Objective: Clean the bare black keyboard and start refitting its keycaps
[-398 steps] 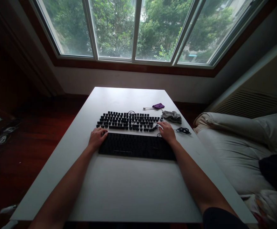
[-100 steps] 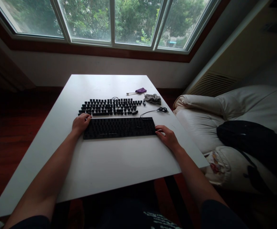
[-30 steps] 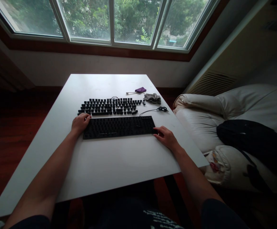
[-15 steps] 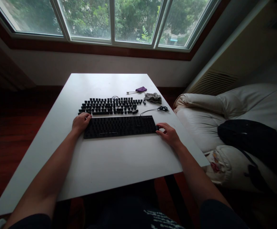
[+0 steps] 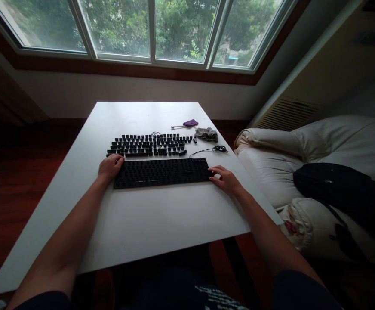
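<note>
A black keyboard [image 5: 161, 172] without its keycaps lies flat on the white table [image 5: 161, 219]. My left hand [image 5: 110, 167] is closed around its upper left corner, fingertips at the back edge. At the right end, my right hand [image 5: 224, 178] has its thumb and fingers on the short edge, slightly spread. Behind the keyboard, loose black keycaps [image 5: 139, 153] stand in rows, with one keycap [image 5: 195, 140] apart at the right. The keyboard's coiled cable [image 5: 219, 148] lies beyond my right hand.
Farther back on the table are a grey crumpled cloth [image 5: 207, 134], a purple cloth [image 5: 190, 122] and a thin stick-like tool [image 5: 177, 127]. A cream sofa [image 5: 265, 150] with a black bag [image 5: 339, 185] stands close on the right. A window [image 5: 181, 30] is ahead.
My right hand has shifted slightly left at the keyboard's right edge, its fingers a little straighter. A dark piece at its fingertips no longer shows. My left hand stays put.
</note>
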### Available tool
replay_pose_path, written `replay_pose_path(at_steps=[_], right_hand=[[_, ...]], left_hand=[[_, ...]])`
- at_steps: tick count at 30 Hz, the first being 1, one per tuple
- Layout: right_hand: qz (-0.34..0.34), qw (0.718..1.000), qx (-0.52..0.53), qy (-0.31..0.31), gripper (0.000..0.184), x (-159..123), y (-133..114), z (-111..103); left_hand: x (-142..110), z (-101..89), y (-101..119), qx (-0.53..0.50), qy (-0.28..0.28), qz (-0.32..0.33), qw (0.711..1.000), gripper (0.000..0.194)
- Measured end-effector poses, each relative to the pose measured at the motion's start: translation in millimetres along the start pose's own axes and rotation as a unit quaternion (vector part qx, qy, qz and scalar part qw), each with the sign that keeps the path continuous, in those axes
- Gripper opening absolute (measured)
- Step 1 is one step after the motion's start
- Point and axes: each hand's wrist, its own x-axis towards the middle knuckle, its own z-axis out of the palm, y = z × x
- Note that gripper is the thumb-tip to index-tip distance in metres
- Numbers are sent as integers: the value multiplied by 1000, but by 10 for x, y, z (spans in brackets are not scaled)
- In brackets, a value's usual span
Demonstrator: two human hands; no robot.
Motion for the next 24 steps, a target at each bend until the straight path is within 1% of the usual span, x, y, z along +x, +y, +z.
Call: replay_pose_path(at_steps=[10, 17, 21, 24], right_hand=[[5, 1000, -3, 5, 37, -24, 10, 9], [-4, 999, -18, 29, 37, -5, -24, 44], [2, 999, -3, 37, 37, 14, -9, 64], [20, 998, 26, 48, 38, 11, 34, 76]], left_hand=[[5, 18, -20, 4, 5, 6, 1000, 33], [2, 25, -30, -2, 10, 7, 1000, 32], [-2, 24, -20, -4, 7, 0, 1000, 32], [-6, 23, -13, -2, 8, 1, 1000, 32]])
